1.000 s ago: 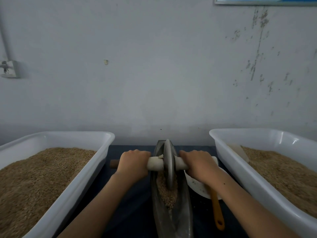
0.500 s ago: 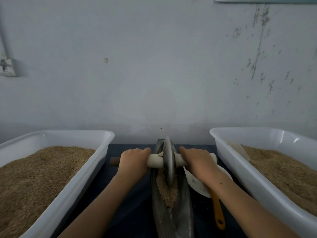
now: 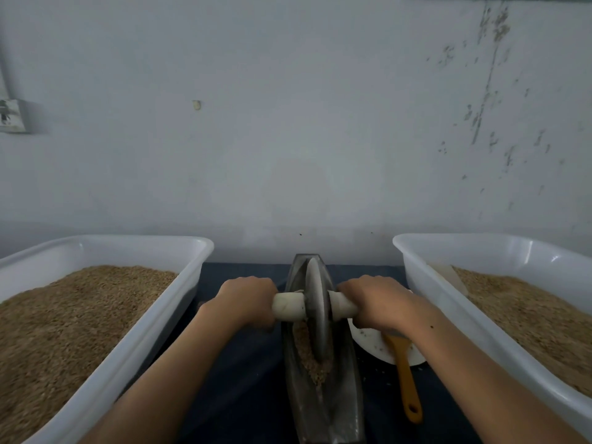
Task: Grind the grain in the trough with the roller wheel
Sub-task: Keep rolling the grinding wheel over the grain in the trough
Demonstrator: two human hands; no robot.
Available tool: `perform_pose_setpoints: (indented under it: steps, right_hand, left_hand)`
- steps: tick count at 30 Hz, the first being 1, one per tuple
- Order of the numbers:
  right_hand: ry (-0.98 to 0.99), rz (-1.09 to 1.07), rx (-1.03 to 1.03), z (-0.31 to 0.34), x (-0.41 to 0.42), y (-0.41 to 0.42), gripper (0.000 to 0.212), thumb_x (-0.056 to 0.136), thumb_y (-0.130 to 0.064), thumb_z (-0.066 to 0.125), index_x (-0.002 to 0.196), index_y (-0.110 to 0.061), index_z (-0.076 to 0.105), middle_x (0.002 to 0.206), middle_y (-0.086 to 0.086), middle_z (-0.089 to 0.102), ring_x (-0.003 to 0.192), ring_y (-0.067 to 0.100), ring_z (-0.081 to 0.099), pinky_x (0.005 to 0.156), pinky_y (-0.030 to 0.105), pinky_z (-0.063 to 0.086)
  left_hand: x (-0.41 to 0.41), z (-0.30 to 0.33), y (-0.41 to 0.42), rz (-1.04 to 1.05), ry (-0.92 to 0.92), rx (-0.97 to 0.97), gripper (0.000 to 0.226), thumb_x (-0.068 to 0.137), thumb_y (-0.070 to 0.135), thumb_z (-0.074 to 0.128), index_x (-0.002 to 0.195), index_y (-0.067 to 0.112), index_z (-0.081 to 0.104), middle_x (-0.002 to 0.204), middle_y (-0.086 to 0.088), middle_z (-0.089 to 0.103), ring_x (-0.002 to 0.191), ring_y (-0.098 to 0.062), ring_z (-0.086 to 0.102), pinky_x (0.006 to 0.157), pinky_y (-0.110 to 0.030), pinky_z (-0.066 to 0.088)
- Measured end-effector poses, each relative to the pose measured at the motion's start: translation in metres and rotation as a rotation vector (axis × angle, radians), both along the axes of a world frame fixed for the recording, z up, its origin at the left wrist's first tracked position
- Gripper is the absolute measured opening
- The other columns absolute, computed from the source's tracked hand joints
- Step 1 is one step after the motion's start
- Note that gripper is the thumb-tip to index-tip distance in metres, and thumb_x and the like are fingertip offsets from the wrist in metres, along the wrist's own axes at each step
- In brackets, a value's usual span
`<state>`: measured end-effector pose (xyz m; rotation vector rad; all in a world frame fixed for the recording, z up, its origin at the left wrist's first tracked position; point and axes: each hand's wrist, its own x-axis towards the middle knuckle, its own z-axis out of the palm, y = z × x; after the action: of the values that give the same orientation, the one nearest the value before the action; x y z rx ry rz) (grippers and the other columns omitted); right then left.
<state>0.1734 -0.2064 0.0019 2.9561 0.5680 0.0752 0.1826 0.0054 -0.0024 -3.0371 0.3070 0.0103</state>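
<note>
The narrow metal trough (image 3: 323,408) is lying lengthwise on the dark tabletop (image 3: 243,379), holding a heap of grain (image 3: 309,357) that the roller wheel (image 3: 317,312) is standing upright in. The left hand (image 3: 245,301) and right hand (image 3: 376,302) are each gripping one end of the pale axle handle (image 3: 288,307), fingers curled over it. An orange-handled scoop (image 3: 405,376) is resting on a white plate (image 3: 371,342) just right of the trough, and two white tubs (image 3: 134,334) (image 3: 448,302) of grain are flanking everything before the stained wall (image 3: 288,139).

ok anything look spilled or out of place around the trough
Nothing serious. A few loose specks lie on the white plate and the dark cloth beside the trough. The grain sits inside the trough under the roller wheel, and both hands, left hand and right hand, grip its handle evenly.
</note>
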Motion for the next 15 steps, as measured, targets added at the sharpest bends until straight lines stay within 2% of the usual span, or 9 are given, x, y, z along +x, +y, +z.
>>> perform_pose_setpoints:
  steps: [3, 5, 7, 11, 15]
  right_hand:
    - [-0.206, -0.008, 0.056, -0.011, 0.007, 0.002, 0.026, 0.089, -0.013, 0.051, 0.113, -0.022, 0.048, 0.105, 0.004, 0.062, 0.094, 0.026, 0.06, 0.068, 0.031, 0.035]
    - [-0.323, -0.013, 0.096, -0.019, 0.012, 0.003, 0.026, 0.09, -0.015, 0.052, 0.113, -0.023, 0.044, 0.103, 0.001, 0.062, 0.094, 0.025, 0.06, 0.066, 0.032, 0.033]
    - [-0.36, -0.008, 0.131, -0.025, 0.014, 0.003, 0.027, 0.09, -0.016, 0.053, 0.113, -0.024, 0.043, 0.101, -0.001, 0.063, 0.092, 0.023, 0.06, 0.066, 0.031, 0.033]
    - [-0.272, 0.019, 0.103, -0.019, 0.01, 0.0, 0.034, 0.09, -0.014, 0.051, 0.121, -0.028, 0.046, 0.103, 0.002, 0.063, 0.093, 0.024, 0.06, 0.07, 0.032, 0.039]
    - [-0.051, 0.032, -0.004, 0.001, 0.002, 0.002, 0.044, 0.084, -0.013, 0.058, 0.125, -0.029, 0.052, 0.107, 0.003, 0.064, 0.095, 0.023, 0.061, 0.071, 0.031, 0.041]
  left_hand:
    - [0.004, -0.012, -0.002, 0.01, -0.258, 0.0, 0.029, 0.085, 0.029, 0.061, 0.111, 0.02, 0.055, 0.104, 0.0, 0.062, 0.094, -0.02, 0.059, 0.071, -0.029, 0.038]
    - [0.004, -0.02, -0.004, -0.008, -0.441, -0.008, 0.018, 0.088, 0.028, 0.055, 0.104, 0.021, 0.051, 0.101, 0.002, 0.062, 0.092, -0.017, 0.06, 0.07, -0.026, 0.035]
    - [0.006, -0.025, -0.004, -0.039, -0.514, -0.023, 0.013, 0.089, 0.027, 0.054, 0.1, 0.022, 0.048, 0.098, 0.004, 0.063, 0.089, -0.015, 0.059, 0.069, -0.024, 0.034]
    - [0.008, -0.016, 0.001, -0.057, -0.347, -0.024, 0.023, 0.084, 0.031, 0.059, 0.106, 0.023, 0.055, 0.102, 0.002, 0.062, 0.093, -0.018, 0.059, 0.069, -0.028, 0.037]
    - [0.008, -0.005, 0.005, -0.036, 0.023, -0.027, 0.039, 0.077, 0.031, 0.07, 0.113, 0.02, 0.058, 0.105, -0.001, 0.064, 0.094, -0.02, 0.061, 0.073, -0.03, 0.044]
